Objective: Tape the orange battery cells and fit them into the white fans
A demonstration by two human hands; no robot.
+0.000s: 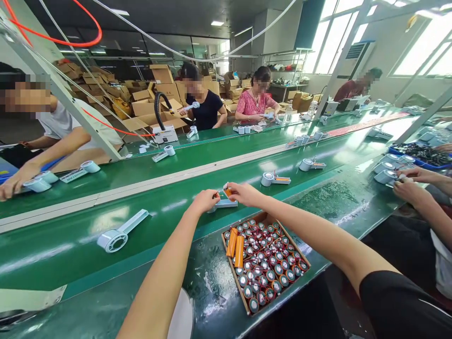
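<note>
My right hand (240, 194) pinches an orange cylindrical battery (228, 190) above the green conveyor belt. Close beside it, my left hand (206, 200) has its fingers pressed together; what lies between them is too small to make out. Under both hands sits a pale plastic housing (226, 204) with a long handle, its round end mostly covered by my left hand. Nearer me on the bench, a cardboard box (235, 274) holds many upright batteries with red and black wires. Two orange batteries (239, 252) lie on top at its left side.
Another pale housing (116, 240) lies on the belt (169, 207) at left, and two with orange batteries inside (276, 180) lie to the right. Co-workers sit across the line. At right, another person's hands (411, 183) work beside a blue tray (423, 162). A metal post (83, 117) slants at left.
</note>
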